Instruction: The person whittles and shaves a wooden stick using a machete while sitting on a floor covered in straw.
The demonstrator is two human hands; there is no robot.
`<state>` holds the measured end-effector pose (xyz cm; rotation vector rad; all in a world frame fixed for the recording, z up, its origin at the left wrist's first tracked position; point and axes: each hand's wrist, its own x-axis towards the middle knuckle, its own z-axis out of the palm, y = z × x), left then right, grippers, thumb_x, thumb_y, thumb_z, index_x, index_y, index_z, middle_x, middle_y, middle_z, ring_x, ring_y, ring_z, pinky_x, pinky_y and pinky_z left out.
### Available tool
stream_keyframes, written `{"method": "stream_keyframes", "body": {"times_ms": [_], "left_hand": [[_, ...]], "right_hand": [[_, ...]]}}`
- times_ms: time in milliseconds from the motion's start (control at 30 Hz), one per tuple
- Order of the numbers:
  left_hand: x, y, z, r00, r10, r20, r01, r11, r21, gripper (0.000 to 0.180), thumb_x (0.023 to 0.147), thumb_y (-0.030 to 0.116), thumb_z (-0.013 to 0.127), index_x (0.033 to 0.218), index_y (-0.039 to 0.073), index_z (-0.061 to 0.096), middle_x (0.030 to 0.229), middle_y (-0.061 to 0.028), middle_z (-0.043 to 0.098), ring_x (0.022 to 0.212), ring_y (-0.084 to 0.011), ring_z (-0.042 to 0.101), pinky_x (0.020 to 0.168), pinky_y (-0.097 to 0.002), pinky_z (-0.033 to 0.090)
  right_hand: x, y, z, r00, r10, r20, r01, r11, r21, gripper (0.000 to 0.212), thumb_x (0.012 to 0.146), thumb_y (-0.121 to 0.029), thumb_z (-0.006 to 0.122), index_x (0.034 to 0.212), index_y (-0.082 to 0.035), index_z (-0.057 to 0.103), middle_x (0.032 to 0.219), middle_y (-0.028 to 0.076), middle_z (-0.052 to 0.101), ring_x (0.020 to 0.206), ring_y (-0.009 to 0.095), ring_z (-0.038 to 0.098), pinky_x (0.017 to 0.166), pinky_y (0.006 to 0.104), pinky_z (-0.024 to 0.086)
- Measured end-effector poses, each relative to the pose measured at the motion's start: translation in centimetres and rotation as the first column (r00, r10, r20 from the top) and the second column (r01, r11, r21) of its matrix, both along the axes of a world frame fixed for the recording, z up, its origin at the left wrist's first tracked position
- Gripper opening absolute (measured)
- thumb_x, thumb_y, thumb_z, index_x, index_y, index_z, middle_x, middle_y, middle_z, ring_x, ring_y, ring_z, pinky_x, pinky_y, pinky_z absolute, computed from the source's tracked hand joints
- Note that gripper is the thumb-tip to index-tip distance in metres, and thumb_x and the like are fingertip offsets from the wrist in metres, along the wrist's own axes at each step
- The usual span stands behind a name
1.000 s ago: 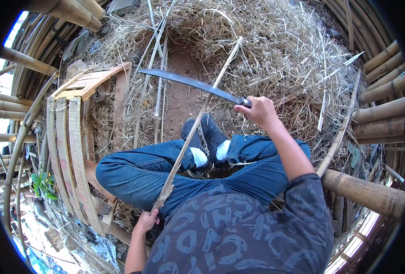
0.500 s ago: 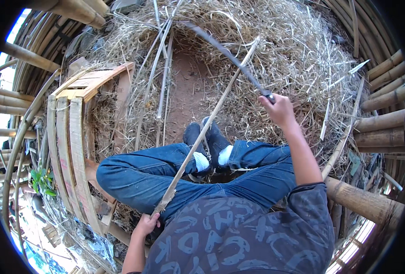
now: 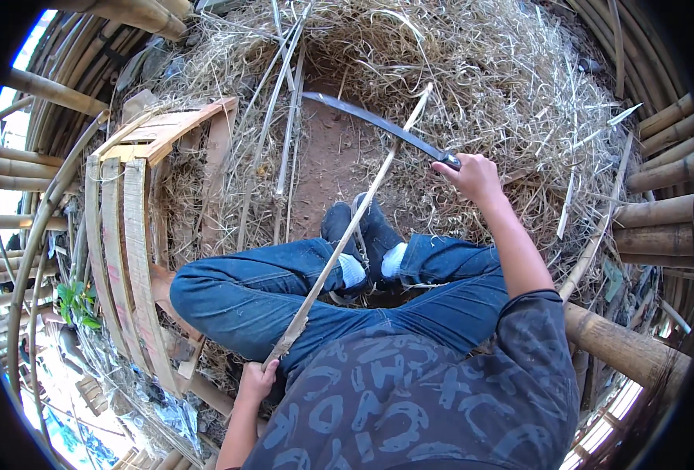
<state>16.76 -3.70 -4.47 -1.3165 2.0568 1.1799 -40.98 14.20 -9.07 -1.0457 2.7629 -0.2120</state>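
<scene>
My left hand is closed around the lower end of a long bamboo strip, which slants up and away to the right across my crossed legs. The strip's edge is frayed close to that hand, and its far tip looks pale and freshly cut. In my right hand is the dark handle of a long machete with a slightly curved blade. The blade points to the far left and crosses the strip a little below its far tip. Whether it touches the strip or passes above it I cannot tell.
Dry shavings lie heaped ahead and to the right. Several thin strips rest beyond my feet, beside bare soil. A wooden slatted crate stands at left. A thick bamboo pole is by my right side, and bamboo walls surround me.
The machete blade has swung downward and nearer, from slanting steeply to lying flatter across the strip. My right hand has moved slightly. My left hand keeps its hold on the bamboo strip.
</scene>
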Motion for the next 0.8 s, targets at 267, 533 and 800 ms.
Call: {"method": "stream_keyframes", "body": {"times_ms": [267, 533, 800], "left_hand": [[1.1, 0.3, -1.2, 0.999, 0.040, 0.000, -0.040, 0.999, 0.000, 0.062, 0.090, 0.052, 0.055, 0.057, 0.000, 0.061, 0.047, -0.0125, 0.055, 0.048, -0.0275, 0.060, 0.053, -0.0392, 0.046], [1.0, 0.4, -1.6, 0.999, 0.047, -0.018, -0.047, 0.998, 0.030, 0.062, 0.090, 0.053, 0.054, 0.057, 0.001, 0.062, 0.049, -0.0117, 0.057, 0.050, -0.0254, 0.061, 0.054, -0.0376, 0.047], [-0.3, -0.2, 0.3, 0.999, 0.008, 0.049, -0.009, 1.000, 0.017, 0.062, 0.090, 0.053, 0.054, 0.058, 0.001, 0.063, 0.050, -0.0117, 0.059, 0.051, -0.0259, 0.062, 0.055, -0.0378, 0.048]], "right_hand": [[-2.7, 0.3, 1.9, 0.992, -0.123, 0.013, 0.124, 0.990, -0.061, 0.067, 0.085, -0.071, 0.050, 0.066, -0.007, 0.061, 0.057, 0.008, 0.061, 0.052, 0.022, 0.063, 0.052, 0.0387, 0.052], [2.4, 0.3, 2.3, 0.992, -0.038, 0.118, 0.066, 0.966, -0.251, 0.069, 0.080, -0.074, 0.054, 0.069, -0.006, 0.063, 0.063, 0.015, 0.065, 0.061, 0.033, 0.068, 0.059, 0.0456, 0.053], [-0.9, 0.8, -0.5, 0.998, -0.004, 0.056, 0.005, 1.000, -0.011, 0.073, 0.080, -0.075, 0.051, 0.070, -0.005, 0.065, 0.063, 0.015, 0.065, 0.062, 0.033, 0.067, 0.058, 0.0442, 0.052]]}}
